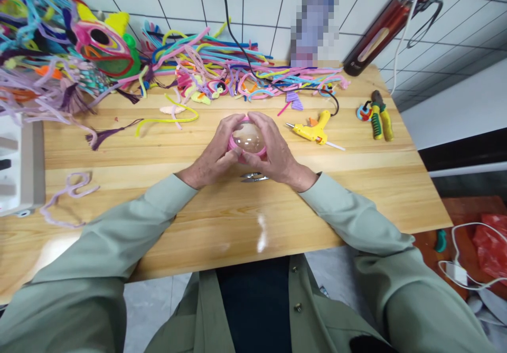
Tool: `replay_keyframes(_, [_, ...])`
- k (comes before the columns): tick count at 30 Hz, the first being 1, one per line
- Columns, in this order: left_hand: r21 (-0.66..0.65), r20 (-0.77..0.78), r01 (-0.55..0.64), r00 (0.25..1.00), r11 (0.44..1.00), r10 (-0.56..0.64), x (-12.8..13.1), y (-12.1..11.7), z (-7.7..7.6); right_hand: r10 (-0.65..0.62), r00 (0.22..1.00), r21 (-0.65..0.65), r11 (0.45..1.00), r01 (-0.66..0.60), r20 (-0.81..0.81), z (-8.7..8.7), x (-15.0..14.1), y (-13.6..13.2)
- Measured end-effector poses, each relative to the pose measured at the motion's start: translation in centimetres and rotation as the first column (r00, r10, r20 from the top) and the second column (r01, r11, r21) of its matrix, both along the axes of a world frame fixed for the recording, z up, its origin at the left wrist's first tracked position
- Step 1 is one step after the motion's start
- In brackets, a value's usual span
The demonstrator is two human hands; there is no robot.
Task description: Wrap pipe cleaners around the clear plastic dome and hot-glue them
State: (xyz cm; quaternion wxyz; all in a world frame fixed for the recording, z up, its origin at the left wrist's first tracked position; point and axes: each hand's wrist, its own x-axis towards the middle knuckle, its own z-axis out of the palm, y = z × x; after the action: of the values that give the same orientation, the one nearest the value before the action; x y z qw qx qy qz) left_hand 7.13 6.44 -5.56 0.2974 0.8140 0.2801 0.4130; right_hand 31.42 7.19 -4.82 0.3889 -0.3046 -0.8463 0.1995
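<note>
Between my two hands is a clear, shiny, round ball [249,137] with a pink fuzzy band around its rim. My left hand [219,150] curls around its left side, the thumb at the near edge. Around the right side wraps my right hand [275,150], its thumb also at the near edge. Metal scissors [254,177] lie on the table just below, partly hidden by my right hand. A yellow glue gun [315,129] with a white glue stick lies to the right. Left of my hands is a yellow pipe cleaner [174,118].
Colourful pipe cleaners [222,57] are heaped along the tiled wall, with a pink-and-green fuzzy figure [105,44] at left. Pliers [381,116] and a red thermos [390,20] are on the right. A black cord hangs over the pile. A white device [21,168] stands at far left.
</note>
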Motion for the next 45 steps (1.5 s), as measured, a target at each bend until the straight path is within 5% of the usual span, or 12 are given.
replay_keyframes(17, [-0.044,-0.011,0.003,1.000,0.999,-0.004,-0.1,-0.2,0.2,-0.019,0.999,0.034,0.999,0.020,-0.039,-0.1,-0.5,0.0])
replay_keyframes(30, [-0.127,0.071,-0.023,0.997,0.992,0.032,0.2,-0.3,0.0,0.067,0.995,-0.166,0.985,-0.054,0.072,1.3,1.1,0.2])
replay_keyframes(38, [-0.130,0.043,-0.037,0.998,0.991,0.042,0.1,-0.3,0.4,0.064,0.996,-0.166,0.985,-0.053,0.061,1.1,0.6,0.5])
replay_keyframes(45, [-0.139,0.002,-0.042,0.999,0.989,0.043,-0.6,0.1,0.3,0.197,0.980,-0.263,0.945,-0.192,-0.010,1.3,1.4,1.8])
